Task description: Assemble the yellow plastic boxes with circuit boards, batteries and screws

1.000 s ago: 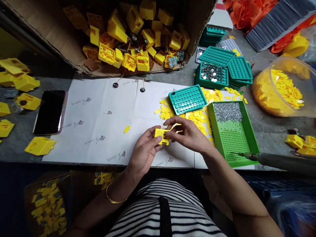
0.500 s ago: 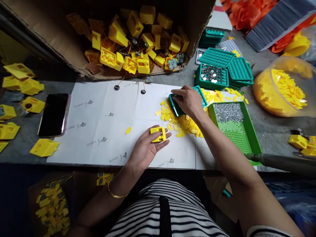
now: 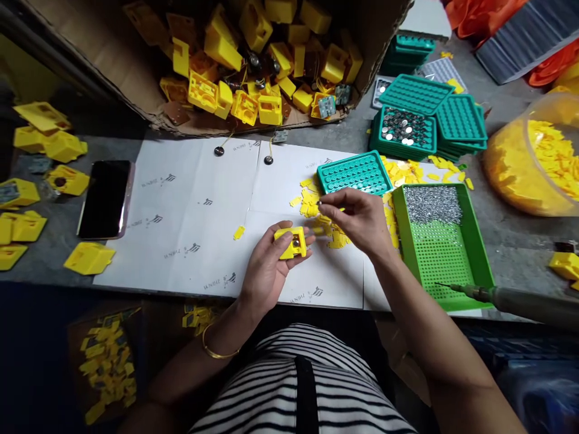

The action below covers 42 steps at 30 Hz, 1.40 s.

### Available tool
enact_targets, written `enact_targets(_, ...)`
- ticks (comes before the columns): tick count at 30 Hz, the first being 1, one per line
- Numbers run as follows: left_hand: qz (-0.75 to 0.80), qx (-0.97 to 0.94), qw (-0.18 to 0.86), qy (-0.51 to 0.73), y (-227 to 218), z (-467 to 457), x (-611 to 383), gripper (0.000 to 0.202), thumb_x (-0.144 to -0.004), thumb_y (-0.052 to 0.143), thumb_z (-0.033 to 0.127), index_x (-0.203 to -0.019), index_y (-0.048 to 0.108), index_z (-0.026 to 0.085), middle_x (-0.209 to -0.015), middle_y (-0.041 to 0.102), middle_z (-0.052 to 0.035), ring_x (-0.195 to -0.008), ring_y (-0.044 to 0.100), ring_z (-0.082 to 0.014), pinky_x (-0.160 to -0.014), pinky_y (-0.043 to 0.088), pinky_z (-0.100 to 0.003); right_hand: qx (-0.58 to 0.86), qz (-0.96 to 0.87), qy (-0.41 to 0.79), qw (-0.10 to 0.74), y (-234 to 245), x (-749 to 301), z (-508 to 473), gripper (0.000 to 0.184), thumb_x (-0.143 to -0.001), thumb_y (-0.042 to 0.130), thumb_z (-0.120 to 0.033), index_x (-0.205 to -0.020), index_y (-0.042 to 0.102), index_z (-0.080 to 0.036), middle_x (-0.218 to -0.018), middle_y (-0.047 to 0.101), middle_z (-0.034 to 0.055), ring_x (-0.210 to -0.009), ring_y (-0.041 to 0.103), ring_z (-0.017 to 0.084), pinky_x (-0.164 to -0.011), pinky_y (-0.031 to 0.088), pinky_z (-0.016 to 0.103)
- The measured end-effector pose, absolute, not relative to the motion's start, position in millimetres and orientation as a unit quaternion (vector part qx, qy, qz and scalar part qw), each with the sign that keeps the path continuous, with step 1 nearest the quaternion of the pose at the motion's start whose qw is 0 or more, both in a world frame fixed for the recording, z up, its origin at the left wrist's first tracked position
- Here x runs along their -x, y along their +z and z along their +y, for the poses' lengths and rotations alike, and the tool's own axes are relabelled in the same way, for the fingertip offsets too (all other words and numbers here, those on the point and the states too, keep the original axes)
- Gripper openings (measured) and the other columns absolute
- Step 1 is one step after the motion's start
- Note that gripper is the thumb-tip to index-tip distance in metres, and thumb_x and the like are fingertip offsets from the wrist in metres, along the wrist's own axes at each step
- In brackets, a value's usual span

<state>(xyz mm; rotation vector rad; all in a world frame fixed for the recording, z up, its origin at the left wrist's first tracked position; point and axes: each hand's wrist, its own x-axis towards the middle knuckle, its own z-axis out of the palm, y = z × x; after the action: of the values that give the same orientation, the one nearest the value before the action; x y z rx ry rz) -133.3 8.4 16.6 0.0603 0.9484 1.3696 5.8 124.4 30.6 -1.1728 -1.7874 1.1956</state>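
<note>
My left hand (image 3: 266, 262) is closed around a small yellow plastic housing (image 3: 288, 242), its thumb on top. An opening at the right end of the housing shows shiny round metal inside. Just right of it, my right hand (image 3: 355, 217) pinches a tiny silvery button cell (image 3: 320, 205) between thumb and fingertips, mostly covered by them. Behind that hand lies a teal dimpled tray (image 3: 353, 173) on the white sheet. Loose yellow plastic tabs (image 3: 310, 202) are heaped around the tray and beneath my right hand.
A cardboard box (image 3: 149, 114) of yellow housings stands at the back. Stacked teal trays (image 3: 402, 129) hold button cells. On the right are a green screw tray (image 3: 470, 241), a screwdriver (image 3: 488, 294) and a clear tub (image 3: 520, 157). A phone (image 3: 105, 199) lies left.
My right hand has come from the teal tray toward the yellow housing, with a button cell in its fingertips. The left hand still holds the housing, now turned slightly. The view has shifted.
</note>
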Motion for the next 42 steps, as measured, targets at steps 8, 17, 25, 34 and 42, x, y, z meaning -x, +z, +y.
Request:
enact_targets(8, 0.397, -0.047, 0.679, 0.615, 13.5, 4.4, 129.5, 0.026, -0.082, 0.068, 0.022, -0.103, 0.053, 0.021, -0.103, 0.070, -0.0047, -0.097, 0.069, -0.0202, -0.091, 0.053, -0.040, 0.425, -0.678, 0.485, 0.353, 28.3, -15.8, 84.4, 0.009, -0.080, 0.072, -0.025, -0.088, 0.074, -0.021, -0.085, 0.074, 0.0016, -0.075, 0.067, 0.013, -0.063, 0.051, 0.024)
enact_targets(17, 0.415, -0.064, 0.668, 0.614, 8.7, -2.0, 125.0, 0.034, -0.077, 0.069, 0.015, -0.107, 0.054, 0.023, -0.095, 0.067, 0.0006, -0.087, 0.064, -0.0120, -0.086, 0.051, -0.030, 0.350, -0.761, 0.426, 0.342, 37.7, -13.3, 67.8, 0.003, -0.084, 0.069, -0.020, -0.087, 0.070, -0.019, -0.082, 0.072, 0.0010, -0.073, 0.065, 0.011, -0.060, 0.051, 0.022)
enact_targets(25, 0.443, -0.107, 0.641, 0.618, 11.4, -6.8, 120.9, 0.035, -0.079, 0.068, 0.016, -0.111, 0.054, 0.023, -0.101, 0.065, 0.0003, -0.093, 0.060, -0.0110, -0.088, 0.048, -0.026, 0.344, -0.890, 0.197, 0.224, 40.5, -9.5, 61.9, 0.016, -0.093, 0.055, -0.023, -0.091, 0.070, -0.016, -0.082, 0.068, 0.0047, -0.071, 0.060, 0.013, -0.058, 0.043, 0.024)
enact_targets(34, 0.454, -0.101, 0.651, 0.600, 12.6, -11.1, 122.2, 0.037, -0.079, 0.068, 0.018, -0.113, 0.053, 0.023, -0.101, 0.064, -0.0008, -0.093, 0.060, -0.0117, -0.088, 0.050, -0.028, 0.387, -0.894, 0.186, 0.128, 49.5, -4.5, 58.7, 0.019, -0.095, 0.051, -0.027, -0.095, 0.068, -0.020, -0.089, 0.068, 0.0035, -0.075, 0.061, 0.014, -0.056, 0.036, 0.024)
enact_targets(42, 0.449, -0.093, 0.664, 0.590, 16.1, -11.1, 128.5, 0.033, -0.080, 0.066, 0.016, -0.111, 0.056, 0.021, -0.099, 0.064, -0.0014, -0.091, 0.061, -0.0124, -0.088, 0.051, -0.030, 0.369, -0.895, 0.213, 0.135, 43.2, -4.1, 57.3, 0.025, -0.098, 0.045, -0.030, -0.102, 0.065, -0.016, -0.089, 0.066, 0.0058, -0.072, 0.059, 0.013, -0.056, 0.038, 0.024)
